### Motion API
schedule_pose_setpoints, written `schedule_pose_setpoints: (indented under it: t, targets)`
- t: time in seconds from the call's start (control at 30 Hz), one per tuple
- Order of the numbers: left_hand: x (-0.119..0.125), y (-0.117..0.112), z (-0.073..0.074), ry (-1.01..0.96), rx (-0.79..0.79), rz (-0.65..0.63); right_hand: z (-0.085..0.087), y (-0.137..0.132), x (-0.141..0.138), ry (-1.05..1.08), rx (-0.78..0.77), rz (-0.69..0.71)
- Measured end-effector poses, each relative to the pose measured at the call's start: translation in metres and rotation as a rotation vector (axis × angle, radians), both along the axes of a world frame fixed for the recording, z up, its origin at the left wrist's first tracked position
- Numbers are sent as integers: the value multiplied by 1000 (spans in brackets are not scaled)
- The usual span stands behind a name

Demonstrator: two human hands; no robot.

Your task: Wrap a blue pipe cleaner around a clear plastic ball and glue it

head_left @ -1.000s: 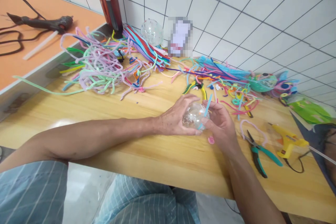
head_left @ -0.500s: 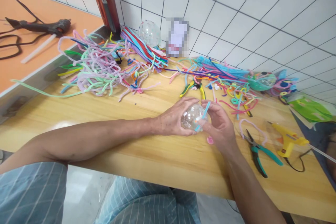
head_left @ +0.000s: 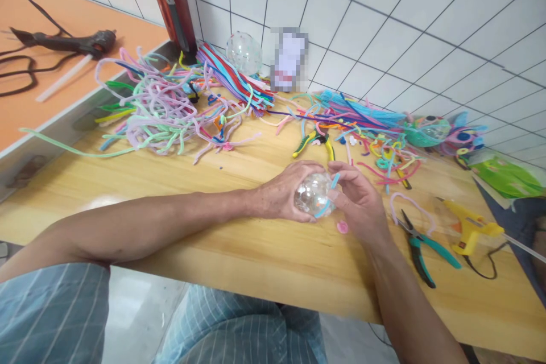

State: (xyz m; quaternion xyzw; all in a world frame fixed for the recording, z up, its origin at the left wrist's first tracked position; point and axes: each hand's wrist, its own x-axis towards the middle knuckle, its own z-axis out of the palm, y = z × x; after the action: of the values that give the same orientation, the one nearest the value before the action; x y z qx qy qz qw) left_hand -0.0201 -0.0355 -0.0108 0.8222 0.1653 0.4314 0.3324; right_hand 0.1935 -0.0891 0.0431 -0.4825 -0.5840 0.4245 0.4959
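A clear, shiny ball (head_left: 313, 193) is held just above the wooden table, with my left hand (head_left: 281, 190) wrapped around its left side. A short light-blue pipe cleaner (head_left: 335, 180) lies against the ball's right side. My right hand (head_left: 360, 202) pinches this strip between thumb and fingers, which cover its middle. On the table below the right hand lies a small pink piece (head_left: 342, 227). Pliers with yellow-and-black handles (head_left: 307, 144) lie just beyond both hands.
Teal-handled pliers (head_left: 433, 250) and a yellow glue gun (head_left: 471, 227) lie to the right. Tangled pipe cleaners (head_left: 162, 108) heap at the left; more bundles line the wall. A red thermos (head_left: 168, 5), another clear ball (head_left: 244, 52) and a blurred phone (head_left: 290, 60) stand behind.
My right hand has shifted slightly right and down, and the blue pipe cleaner's upper end sits a little lower. The left hand keeps its hold on the ball.
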Motion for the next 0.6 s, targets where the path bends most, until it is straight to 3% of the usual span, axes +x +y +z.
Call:
schedule_pose_setpoints:
  t: [0.33, 0.43, 0.6]
  targets:
    - [1, 0, 13, -17, -68, -95, 2, 1, 1, -4, 0, -3]
    - [2, 2, 12, -39, -38, -152, 3, 2, 1, -19, 26, -10]
    - [-2, 0, 8, -4, -72, -119, 3, 0, 0, -51, 63, -42]
